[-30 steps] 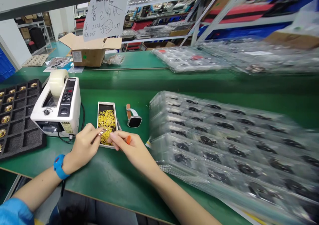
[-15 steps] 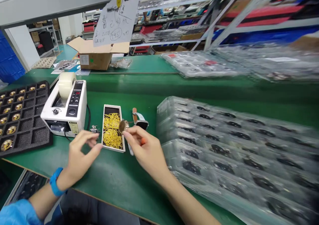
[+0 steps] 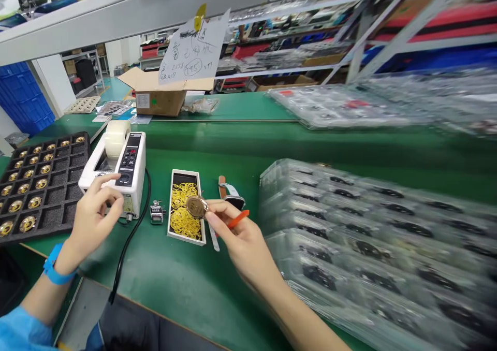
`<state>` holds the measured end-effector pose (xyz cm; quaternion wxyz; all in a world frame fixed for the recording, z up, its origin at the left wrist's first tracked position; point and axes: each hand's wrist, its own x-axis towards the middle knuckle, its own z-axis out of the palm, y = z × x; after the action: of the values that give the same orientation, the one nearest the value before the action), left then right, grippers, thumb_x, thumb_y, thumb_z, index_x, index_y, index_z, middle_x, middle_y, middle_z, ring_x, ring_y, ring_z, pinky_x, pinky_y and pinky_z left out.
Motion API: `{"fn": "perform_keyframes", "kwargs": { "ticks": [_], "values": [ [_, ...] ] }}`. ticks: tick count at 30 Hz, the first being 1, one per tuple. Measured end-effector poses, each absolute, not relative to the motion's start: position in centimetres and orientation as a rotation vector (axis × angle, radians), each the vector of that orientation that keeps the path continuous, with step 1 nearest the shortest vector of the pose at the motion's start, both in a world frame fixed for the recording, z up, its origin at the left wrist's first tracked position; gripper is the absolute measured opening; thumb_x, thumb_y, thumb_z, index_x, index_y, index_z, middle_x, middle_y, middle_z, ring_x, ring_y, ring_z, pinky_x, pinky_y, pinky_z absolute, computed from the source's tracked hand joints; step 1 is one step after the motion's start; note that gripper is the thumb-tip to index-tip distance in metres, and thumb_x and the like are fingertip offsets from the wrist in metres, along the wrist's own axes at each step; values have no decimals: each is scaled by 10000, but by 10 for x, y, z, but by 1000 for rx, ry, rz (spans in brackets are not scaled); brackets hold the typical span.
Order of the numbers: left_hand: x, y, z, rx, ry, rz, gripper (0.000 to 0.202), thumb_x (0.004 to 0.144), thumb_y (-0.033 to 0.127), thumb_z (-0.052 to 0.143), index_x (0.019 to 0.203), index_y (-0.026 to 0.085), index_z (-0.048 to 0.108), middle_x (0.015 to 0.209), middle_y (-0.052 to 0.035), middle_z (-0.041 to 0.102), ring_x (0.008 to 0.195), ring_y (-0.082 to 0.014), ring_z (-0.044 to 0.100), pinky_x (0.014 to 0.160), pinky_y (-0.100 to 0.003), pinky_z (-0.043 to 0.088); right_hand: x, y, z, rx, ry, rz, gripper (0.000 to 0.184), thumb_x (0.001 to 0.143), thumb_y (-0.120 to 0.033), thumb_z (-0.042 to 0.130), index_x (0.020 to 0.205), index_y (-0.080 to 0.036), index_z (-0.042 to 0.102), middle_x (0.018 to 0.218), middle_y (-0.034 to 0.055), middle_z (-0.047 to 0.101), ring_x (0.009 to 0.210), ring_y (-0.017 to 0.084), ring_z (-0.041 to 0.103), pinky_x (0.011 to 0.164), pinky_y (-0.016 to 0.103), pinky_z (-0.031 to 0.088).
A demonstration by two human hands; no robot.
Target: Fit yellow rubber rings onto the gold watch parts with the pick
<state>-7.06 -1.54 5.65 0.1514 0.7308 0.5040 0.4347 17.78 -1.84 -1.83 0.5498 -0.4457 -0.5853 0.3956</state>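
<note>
My right hand pinches a round gold watch case between thumb and forefinger, with an orange-handled tool tucked under the other fingers. The case hangs over a small white box of yellow rings. My left hand is at the front of the white tape dispenser, its fingers curled loosely and apart at the outlet, with nothing visible in them. A small metal tally counter stands between the dispenser and the box.
A black foam tray with gold cases lies at the left. A smartwatch lies behind the ring box. Stacked clear blister trays fill the right side. A cardboard box and more trays sit behind. The dispenser's black cable runs over the table edge.
My left hand let go of the gold case and moved left to the tape dispenser. My right hand now holds the case alone, above the ring box. The view shifted left.
</note>
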Motion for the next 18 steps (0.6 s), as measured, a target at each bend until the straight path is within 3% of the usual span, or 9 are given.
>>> {"fn": "perform_keyframes", "kwargs": {
  "ticks": [2,5,11,18],
  "values": [
    [-67,-11,65,2204,1475,1070,181,838,197,502,661,194,533,933,-54,613,704,-157,534,570,-271,362,177,-18,-18,-1042,-1304,1093,373,794,-585,593,765,-218,534,879,45,566,880,202,550,714,294,446],
    [-59,-8,67,2117,1391,1067,194,860,217,474,667,190,488,958,-49,596,639,-130,504,564,-268,358,175,-19,-17,-1028,-1191,1297,400,754,-602,625,779,-219,511,787,13,523,717,159,508,595,257,402],
    [-24,-8,47,1977,994,896,231,887,288,492,681,187,518,804,-8,465,754,-147,469,653,-268,357,172,-19,-9,-941,-1108,1488,412,704,-573,681,757,-209,495,610,-55,384,533,99,326,514,226,284],
    [-4,5,23,1937,987,786,262,896,348,495,703,186,566,759,9,416,728,-149,438,672,-280,338,172,-22,-3,-912,-1151,1507,370,740,-546,655,744,-210,499,643,-39,424,563,109,366,528,234,301]
  ]
}}
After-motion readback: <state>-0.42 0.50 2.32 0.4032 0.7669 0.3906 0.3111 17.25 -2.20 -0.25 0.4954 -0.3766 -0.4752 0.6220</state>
